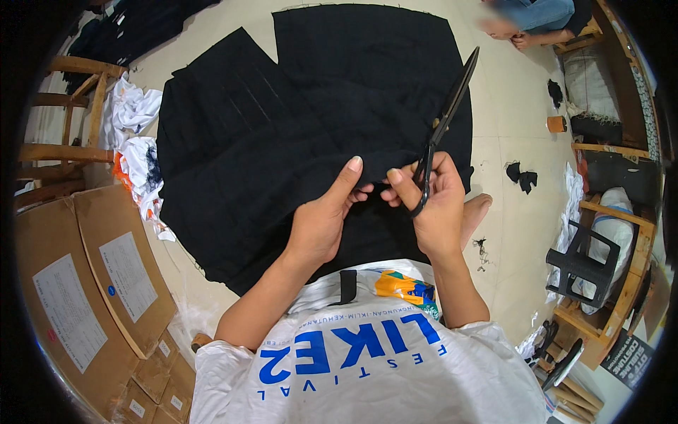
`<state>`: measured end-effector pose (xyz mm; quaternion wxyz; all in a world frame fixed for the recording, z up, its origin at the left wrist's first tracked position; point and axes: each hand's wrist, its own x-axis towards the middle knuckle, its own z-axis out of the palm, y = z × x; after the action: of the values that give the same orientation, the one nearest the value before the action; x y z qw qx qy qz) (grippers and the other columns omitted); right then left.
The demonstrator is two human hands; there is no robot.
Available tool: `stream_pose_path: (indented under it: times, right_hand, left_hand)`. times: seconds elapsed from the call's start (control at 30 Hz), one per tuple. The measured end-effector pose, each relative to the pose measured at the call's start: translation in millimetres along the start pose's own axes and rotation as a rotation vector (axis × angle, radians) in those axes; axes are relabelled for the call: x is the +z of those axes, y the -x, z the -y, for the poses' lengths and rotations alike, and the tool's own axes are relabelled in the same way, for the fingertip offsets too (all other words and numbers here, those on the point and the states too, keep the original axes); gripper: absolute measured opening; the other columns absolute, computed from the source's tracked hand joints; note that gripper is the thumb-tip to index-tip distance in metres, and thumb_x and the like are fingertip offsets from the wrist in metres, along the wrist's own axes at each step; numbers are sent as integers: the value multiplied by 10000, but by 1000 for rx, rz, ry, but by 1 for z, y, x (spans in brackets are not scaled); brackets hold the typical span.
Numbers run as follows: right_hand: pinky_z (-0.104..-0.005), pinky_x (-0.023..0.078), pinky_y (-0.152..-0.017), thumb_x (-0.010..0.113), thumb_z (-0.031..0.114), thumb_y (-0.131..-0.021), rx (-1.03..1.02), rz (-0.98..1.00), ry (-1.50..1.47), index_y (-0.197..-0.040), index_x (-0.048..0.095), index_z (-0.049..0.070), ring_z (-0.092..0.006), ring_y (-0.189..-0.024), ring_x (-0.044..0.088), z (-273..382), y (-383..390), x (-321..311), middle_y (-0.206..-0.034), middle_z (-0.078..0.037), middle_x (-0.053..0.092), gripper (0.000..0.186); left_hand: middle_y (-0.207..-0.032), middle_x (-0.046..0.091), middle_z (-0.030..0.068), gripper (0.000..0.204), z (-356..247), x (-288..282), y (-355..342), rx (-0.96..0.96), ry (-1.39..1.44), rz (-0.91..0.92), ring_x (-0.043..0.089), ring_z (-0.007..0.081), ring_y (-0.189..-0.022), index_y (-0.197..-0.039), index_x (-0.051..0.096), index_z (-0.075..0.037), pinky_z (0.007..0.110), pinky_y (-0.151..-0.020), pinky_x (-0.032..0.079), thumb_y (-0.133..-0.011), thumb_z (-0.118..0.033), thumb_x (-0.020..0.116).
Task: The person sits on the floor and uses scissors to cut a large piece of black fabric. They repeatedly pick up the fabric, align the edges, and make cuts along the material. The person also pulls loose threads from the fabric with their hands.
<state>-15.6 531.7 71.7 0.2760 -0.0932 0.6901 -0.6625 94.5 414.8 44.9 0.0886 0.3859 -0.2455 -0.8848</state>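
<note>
Both hands (318,225) pinch black cloth (339,99); scissors (441,123) in right.

1 pr scissors (438,131) | 2 own grips (321,222) (436,215) | 1 blk stool (583,266) | 1 co-wkr (542,14)

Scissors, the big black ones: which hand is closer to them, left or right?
Right. The right hand has the scissors in its grip, at the handles. The left hand is to their left, on the black cloth, not touching them.
</note>
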Motion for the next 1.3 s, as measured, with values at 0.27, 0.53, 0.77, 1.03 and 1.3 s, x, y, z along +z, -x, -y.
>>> stream_pose_path:
  times: [0.27,0.53,0.77,1.03,1.3]
  right_hand:
    - [-269,543,-563,672,154,-1029,386,323,-155,-980,467,52,-159,-577,671,2,102,-38,-711,-82,640,234]
    - [-224,495,-515,774,181,-984,545,404,-9,-941,511,57,-73,-527,610,27,128,-59,-655,-22,633,293]
    - [-221,472,-503,797,155,-966,618,372,62,-932,506,66,-58,-517,595,28,129,-43,-624,-21,622,306]
    - [-211,473,-479,763,172,-994,560,328,150,-931,518,45,-55,-511,602,35,133,-29,-622,-31,641,283]
    - [-208,456,-458,766,215,-1000,578,270,179,-929,529,35,-59,-498,597,35,138,-22,-610,-33,631,306]
  left_hand:
    - [-1014,778,127,342,-30,1,-8,5,-156,-16,742,191,-970,-1047,786,9,312,-983,543,-968,-323,802]
    - [-1045,786,171,369,-40,9,7,15,-285,-15,762,208,-998,-1046,783,37,335,-1004,551,-967,-323,802]
    - [-1096,782,187,395,-34,0,13,8,-256,35,762,230,-1047,-1071,776,57,319,-1023,543,-984,-327,779]
    - [-1109,780,187,394,-28,-5,17,-4,-175,51,762,239,-1078,-1079,770,57,335,-1048,541,-992,-327,767]
    - [-1141,771,199,432,-29,-4,20,-34,-172,92,745,247,-1134,-1107,756,75,307,-1064,536,-1013,-346,737]
